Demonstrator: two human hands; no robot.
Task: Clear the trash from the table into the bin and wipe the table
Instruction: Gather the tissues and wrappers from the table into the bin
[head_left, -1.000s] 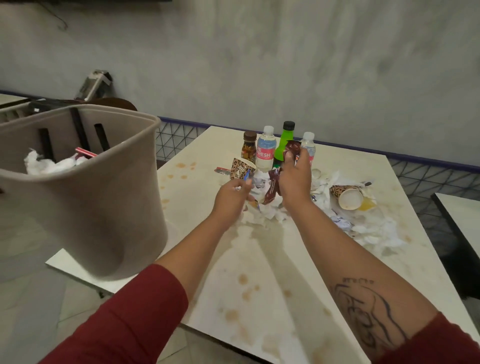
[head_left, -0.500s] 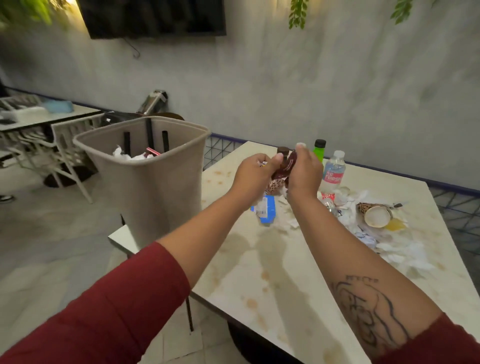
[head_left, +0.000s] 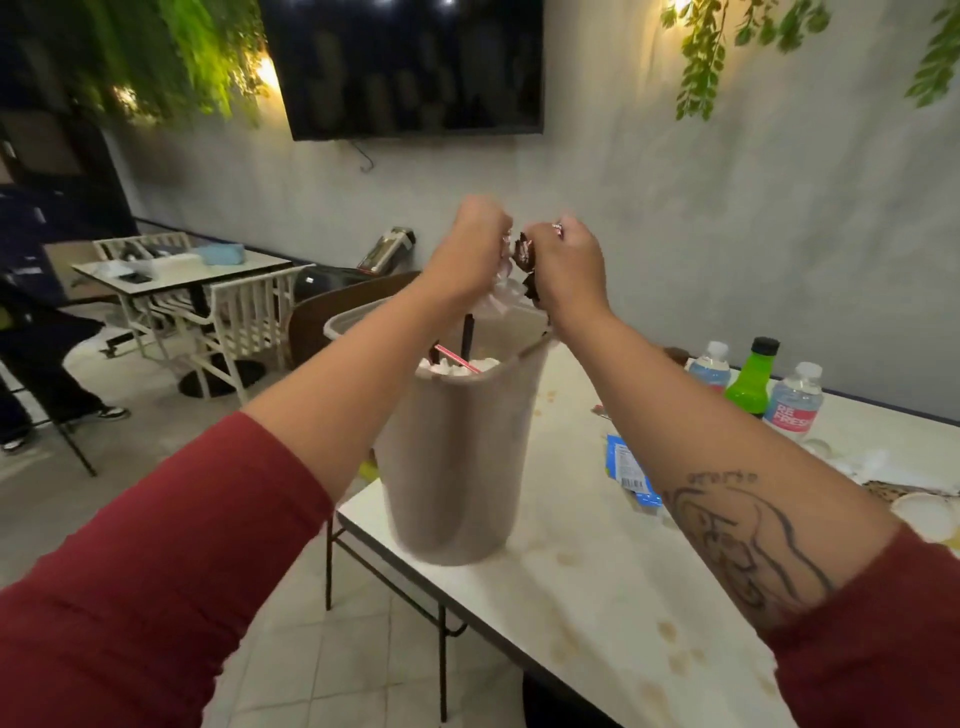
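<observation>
Left hand (head_left: 475, 244) and right hand (head_left: 569, 260) both clutch crumpled wrappers (head_left: 522, 253), probably light, floppy stuff; any pinch works, bin (head_left: 457, 457) just below.

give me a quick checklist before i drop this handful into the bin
1. Left hand has a grip on the crumpled white paper: ok.
2. Right hand has a grip on the crinkled brown wrapper: ok.
3. Both hands above the mouth of the beige plastic bin: ok.
4. Room in the bin, with white paper near its front rim: cannot tell.
5. Bin steady near the corner of the stained white table: cannot tell.
6. Table cleared, with the flat blue packet lying there: not ok.
</observation>
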